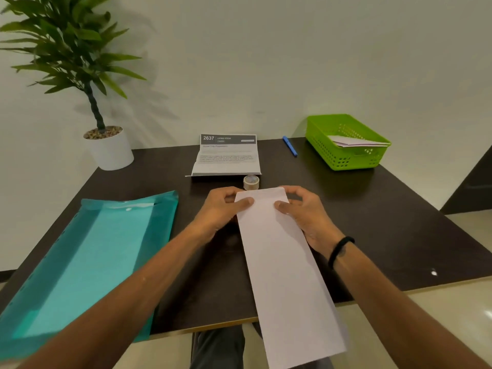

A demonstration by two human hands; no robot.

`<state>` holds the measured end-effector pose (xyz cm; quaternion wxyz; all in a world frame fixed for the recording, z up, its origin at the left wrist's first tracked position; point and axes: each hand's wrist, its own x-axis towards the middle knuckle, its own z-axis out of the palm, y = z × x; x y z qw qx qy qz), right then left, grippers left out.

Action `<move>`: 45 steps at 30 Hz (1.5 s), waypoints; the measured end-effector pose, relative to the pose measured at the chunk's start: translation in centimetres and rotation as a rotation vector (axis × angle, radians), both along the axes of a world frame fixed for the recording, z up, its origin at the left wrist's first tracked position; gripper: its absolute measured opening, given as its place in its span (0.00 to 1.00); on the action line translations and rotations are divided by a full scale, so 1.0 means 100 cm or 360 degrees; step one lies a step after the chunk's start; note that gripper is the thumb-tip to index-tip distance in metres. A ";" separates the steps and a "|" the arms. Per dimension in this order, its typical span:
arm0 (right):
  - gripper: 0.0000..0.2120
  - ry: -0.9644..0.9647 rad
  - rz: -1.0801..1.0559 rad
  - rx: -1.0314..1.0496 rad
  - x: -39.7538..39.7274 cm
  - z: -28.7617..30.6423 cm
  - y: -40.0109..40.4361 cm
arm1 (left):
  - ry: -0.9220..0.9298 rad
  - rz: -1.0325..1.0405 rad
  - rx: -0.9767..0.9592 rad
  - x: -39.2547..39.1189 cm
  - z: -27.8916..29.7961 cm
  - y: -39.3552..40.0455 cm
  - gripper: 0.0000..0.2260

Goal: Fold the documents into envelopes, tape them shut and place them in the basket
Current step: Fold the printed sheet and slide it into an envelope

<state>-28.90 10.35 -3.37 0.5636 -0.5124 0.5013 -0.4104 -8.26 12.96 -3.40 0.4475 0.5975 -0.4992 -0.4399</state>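
Observation:
A long white envelope (285, 270) lies lengthwise in front of me, its near end hanging over the table's front edge. My left hand (221, 211) pinches its far left corner, thumb on top. My right hand (303, 211) pinches the far right corner the same way. A printed document (226, 155) with creases lies behind, further back on the dark table (372, 222). A roll of clear tape (251, 182) stands just beyond the envelope's far end. The green basket (343, 158) at the back right holds white envelopes (354, 141).
A teal plastic folder (87, 257) covers the table's left side. A potted plant (106, 145) stands at the back left corner. A blue pen (289, 145) lies between the document and the basket. The wall runs close behind the table.

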 end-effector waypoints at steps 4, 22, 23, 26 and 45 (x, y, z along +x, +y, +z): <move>0.11 0.0012 -0.0020 -0.0066 0.020 -0.010 -0.024 | 0.0049 0.0014 -0.0130 0.011 -0.012 -0.012 0.11; 0.14 0.0371 0.0018 -0.0521 0.034 -0.031 -0.033 | -0.0226 -0.0006 -0.0378 0.018 -0.029 -0.016 0.02; 0.16 0.0394 0.0031 -0.0516 0.035 -0.030 -0.032 | -0.0207 -0.0009 -0.0380 0.018 -0.029 -0.015 0.03; 0.23 0.0436 0.0068 -0.0492 0.034 -0.028 -0.031 | -0.0148 -0.0005 -0.0362 0.020 -0.029 -0.015 0.08; 0.18 -0.0257 -0.0025 -0.0143 0.026 -0.026 -0.034 | 0.0190 0.0123 -0.0321 0.019 -0.026 -0.013 0.16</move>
